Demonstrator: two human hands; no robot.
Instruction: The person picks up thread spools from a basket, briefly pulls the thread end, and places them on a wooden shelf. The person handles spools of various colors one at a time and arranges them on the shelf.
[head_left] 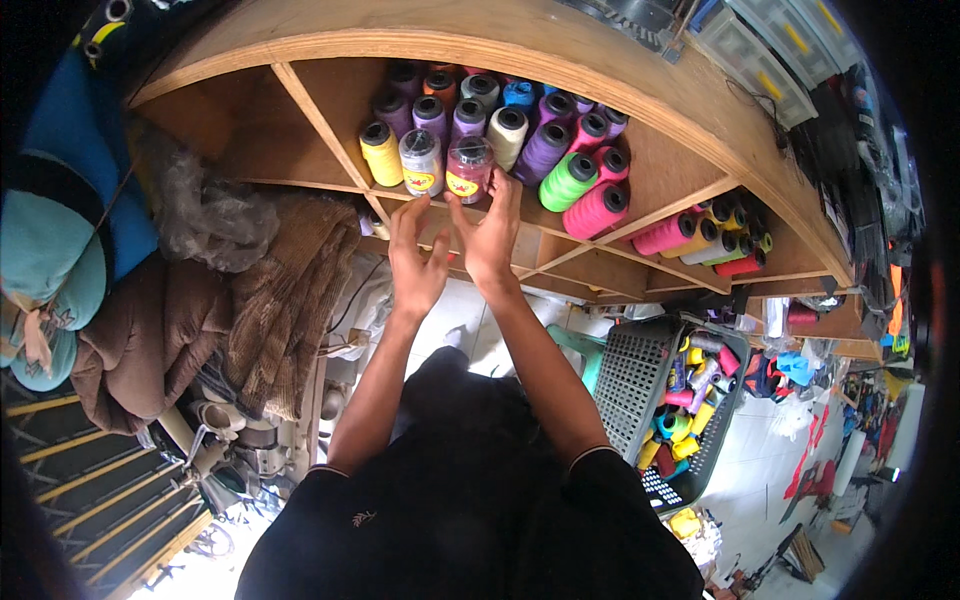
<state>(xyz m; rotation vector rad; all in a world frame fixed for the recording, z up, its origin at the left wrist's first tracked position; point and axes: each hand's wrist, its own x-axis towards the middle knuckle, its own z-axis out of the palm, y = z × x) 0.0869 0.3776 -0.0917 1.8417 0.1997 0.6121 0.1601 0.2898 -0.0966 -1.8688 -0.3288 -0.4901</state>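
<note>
Two plastic-wrapped thread cones with yellow labels stand side by side at the front of a wooden shelf compartment. One is whitish (420, 160), the other dark pink (469, 165). My right hand (487, 235) holds the dark pink cone low down, thumb on its left and fingers along its right side. Just below the whitish cone is my left hand (418, 265), fingers apart and nothing visible in it; whether its fingertips touch that cone I cannot tell. A yellow cone (381, 155) stands to the left, a cream one (507, 135) behind to the right.
More cones, including a neon green one (568, 182) and a hot pink one (596, 210), fill the compartment's right side. Wooden dividers (320, 125) separate the compartments. A dark basket (640, 390) of mixed spools stands lower right. Brown cloth (280, 290) hangs at left.
</note>
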